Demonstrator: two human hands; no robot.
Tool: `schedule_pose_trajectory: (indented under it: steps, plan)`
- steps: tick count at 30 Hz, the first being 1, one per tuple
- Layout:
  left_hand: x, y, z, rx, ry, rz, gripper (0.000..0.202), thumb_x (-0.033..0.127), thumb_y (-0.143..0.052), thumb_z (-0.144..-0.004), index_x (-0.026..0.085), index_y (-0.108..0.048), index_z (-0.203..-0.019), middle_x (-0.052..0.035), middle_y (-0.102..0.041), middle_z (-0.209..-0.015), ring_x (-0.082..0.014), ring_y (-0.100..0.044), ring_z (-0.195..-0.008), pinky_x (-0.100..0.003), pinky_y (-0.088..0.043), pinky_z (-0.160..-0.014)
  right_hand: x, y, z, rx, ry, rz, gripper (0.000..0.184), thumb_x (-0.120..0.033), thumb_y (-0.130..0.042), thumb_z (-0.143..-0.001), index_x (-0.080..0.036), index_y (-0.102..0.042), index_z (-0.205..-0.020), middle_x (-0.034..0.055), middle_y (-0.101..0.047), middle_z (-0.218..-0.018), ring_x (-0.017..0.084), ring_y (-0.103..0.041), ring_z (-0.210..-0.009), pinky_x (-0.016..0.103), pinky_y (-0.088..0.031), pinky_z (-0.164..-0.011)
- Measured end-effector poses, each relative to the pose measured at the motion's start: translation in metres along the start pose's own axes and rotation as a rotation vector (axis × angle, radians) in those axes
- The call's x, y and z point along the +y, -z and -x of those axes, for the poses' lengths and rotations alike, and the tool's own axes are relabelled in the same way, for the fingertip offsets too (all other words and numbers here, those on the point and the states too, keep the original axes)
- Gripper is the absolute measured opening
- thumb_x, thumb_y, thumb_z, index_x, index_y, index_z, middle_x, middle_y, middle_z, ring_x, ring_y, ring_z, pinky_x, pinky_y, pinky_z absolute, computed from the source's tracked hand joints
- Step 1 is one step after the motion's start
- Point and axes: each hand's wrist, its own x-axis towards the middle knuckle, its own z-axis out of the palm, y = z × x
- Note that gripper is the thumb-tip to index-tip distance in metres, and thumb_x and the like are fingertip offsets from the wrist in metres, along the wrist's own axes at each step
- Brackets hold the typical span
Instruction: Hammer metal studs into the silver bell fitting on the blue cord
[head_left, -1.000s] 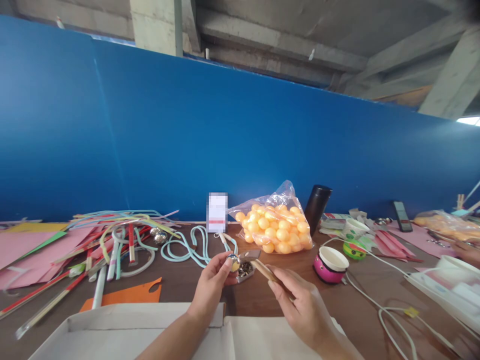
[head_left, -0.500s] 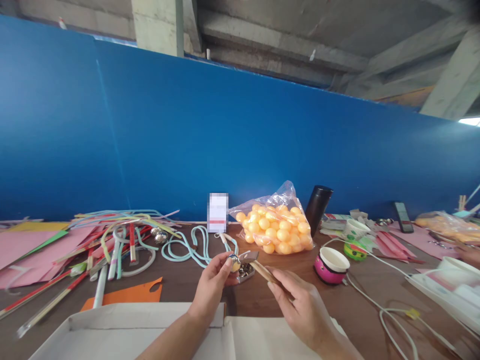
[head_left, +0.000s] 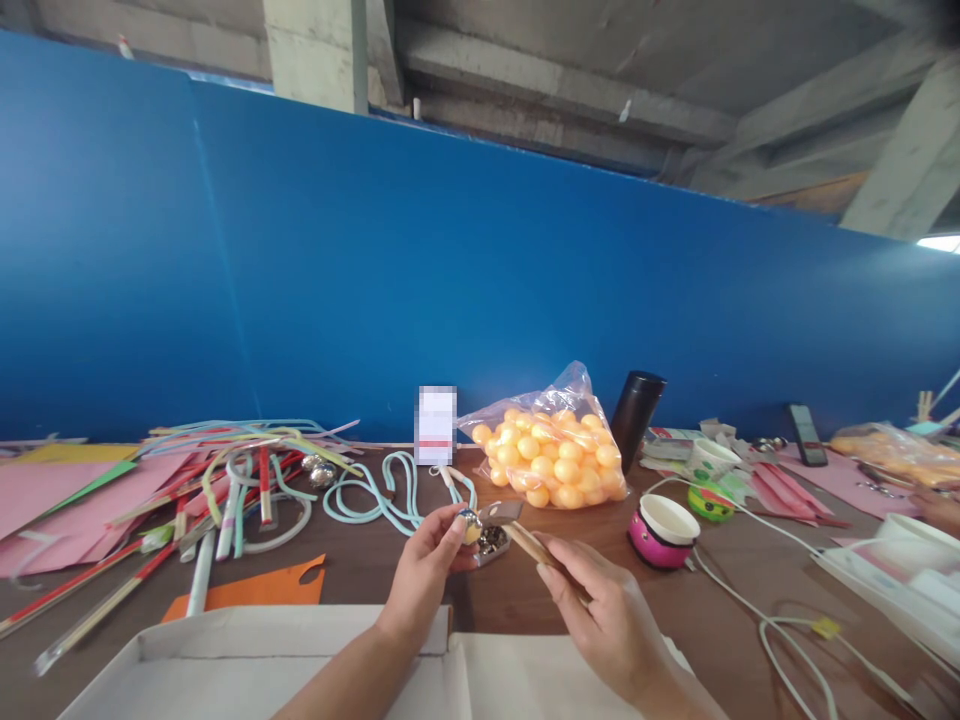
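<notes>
My left hand (head_left: 422, 572) pinches a small shiny silver bell (head_left: 469, 522) between thumb and fingertips above the brown table. My right hand (head_left: 600, 610) grips the wooden handle of a small hammer (head_left: 517, 530), its metal head resting close against the bell. Right below them lies a small pile of silver bells (head_left: 491, 541). A clear bag of orange balls (head_left: 551, 455) lies just behind.
Coloured paper strips and straws (head_left: 225, 480) and a turquoise cord (head_left: 379, 495) lie left. An open white cardboard box (head_left: 247, 665) sits near me. A pink-and-white cup (head_left: 661, 528), a black cylinder (head_left: 634, 407), white cables and another person's hand (head_left: 937, 505) are to the right.
</notes>
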Motion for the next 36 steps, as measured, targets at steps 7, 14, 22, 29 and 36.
schedule_pose_trajectory:
  steps: [7, 14, 22, 29, 36]
  plan:
    - [0.0058, -0.0033, 0.0023, 0.022, 0.002, -0.028, 0.042, 0.045, -0.068, -0.069, 0.016, -0.066, -0.100, -0.0062, -0.066, -0.087, -0.0171, -0.062, -0.071, -0.031, -0.054, -0.065, -0.0029, -0.0001, -0.0014, 0.040, 0.022, 0.037, 0.027, -0.023, -0.045, -0.090, -0.021, -0.060, -0.112, 0.0086, -0.069, -0.102, 0.020, -0.066, -0.092, 0.026, -0.055, -0.079]
    - [0.0029, -0.0023, 0.0019, 0.025, -0.003, -0.024, 0.044, 0.047, -0.069, -0.067, 0.017, -0.067, -0.099, -0.0058, -0.067, -0.085, -0.0168, -0.062, -0.071, -0.031, -0.053, -0.066, 0.0024, -0.0013, 0.0003, 0.043, 0.003, 0.023, 0.028, -0.024, -0.045, -0.090, -0.020, -0.059, -0.114, 0.0095, -0.068, -0.104, 0.021, -0.064, -0.096, 0.029, -0.053, -0.082]
    - [0.0019, -0.0010, 0.0026, -0.012, -0.005, -0.055, 0.039, 0.044, -0.064, -0.075, 0.017, -0.063, -0.103, -0.0056, -0.065, -0.088, -0.0157, -0.061, -0.073, -0.029, -0.053, -0.066, 0.0031, -0.0013, 0.0009, -0.020, -0.025, 0.007, 0.027, -0.022, -0.045, -0.090, -0.021, -0.057, -0.115, 0.0088, -0.066, -0.107, 0.021, -0.063, -0.097, 0.029, -0.051, -0.084]
    - [0.0028, -0.0023, 0.0016, -0.006, -0.006, -0.046, 0.041, 0.045, -0.066, -0.072, 0.017, -0.065, -0.102, -0.0057, -0.066, -0.088, -0.0159, -0.061, -0.073, -0.029, -0.053, -0.066, 0.0025, -0.0009, 0.0002, -0.026, -0.026, 0.013, 0.027, -0.022, -0.046, -0.090, -0.022, -0.056, -0.115, 0.0074, -0.066, -0.107, 0.019, -0.062, -0.097, 0.027, -0.050, -0.084]
    - [-0.0004, 0.0000, 0.0017, -0.008, -0.018, -0.048, 0.042, 0.046, -0.066, -0.072, 0.017, -0.065, -0.103, -0.0062, -0.066, -0.089, -0.0161, -0.061, -0.073, -0.029, -0.053, -0.066, 0.0033, -0.0010, 0.0004, -0.038, -0.034, 0.012, 0.027, -0.022, -0.046, -0.090, -0.022, -0.055, -0.115, 0.0076, -0.065, -0.107, 0.019, -0.062, -0.098, 0.027, -0.050, -0.084]
